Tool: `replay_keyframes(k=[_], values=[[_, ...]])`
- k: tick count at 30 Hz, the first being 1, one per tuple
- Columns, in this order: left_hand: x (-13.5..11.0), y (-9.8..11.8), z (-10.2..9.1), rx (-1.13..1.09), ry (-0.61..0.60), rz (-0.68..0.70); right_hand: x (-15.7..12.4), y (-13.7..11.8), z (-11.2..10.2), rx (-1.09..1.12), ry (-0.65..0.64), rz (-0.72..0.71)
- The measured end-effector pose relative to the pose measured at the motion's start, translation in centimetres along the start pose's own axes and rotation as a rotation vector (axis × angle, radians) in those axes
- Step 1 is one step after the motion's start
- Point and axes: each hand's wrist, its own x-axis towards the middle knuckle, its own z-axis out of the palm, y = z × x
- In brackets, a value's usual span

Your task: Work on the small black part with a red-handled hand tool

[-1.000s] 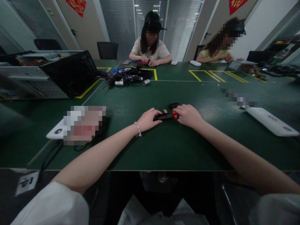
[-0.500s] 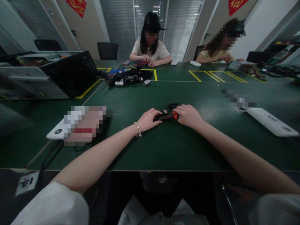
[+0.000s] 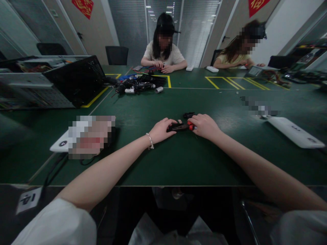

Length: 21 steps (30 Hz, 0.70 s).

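Note:
My right hand (image 3: 205,126) is closed round the red handles of a pair of pliers (image 3: 182,127), whose dark jaws point left. Opposite it, my left hand (image 3: 161,130) is closed with thumb and fingers on a small black piece (image 3: 170,128) at the tip of the jaws. What kind of piece it is I cannot make out. Just beyond the pliers lies another small black part (image 3: 188,115) on the green table (image 3: 178,160). A tiny pinkish scrap (image 3: 180,121) shows between my hands.
An opened computer case (image 3: 74,81) stands at the left. A heap of black cables and parts (image 3: 140,83) lies ahead. White power banks lie left (image 3: 60,144) and right (image 3: 296,132). Two people (image 3: 165,51) sit across the table, one at its far right.

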Motion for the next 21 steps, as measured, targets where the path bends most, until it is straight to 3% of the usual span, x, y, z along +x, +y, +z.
replay_keyframes(k=[21], values=[[0.05,-0.23,0.11,-0.009,0.009,0.014,-0.11,0.02,0.27,0.004,-0.011,0.009]])
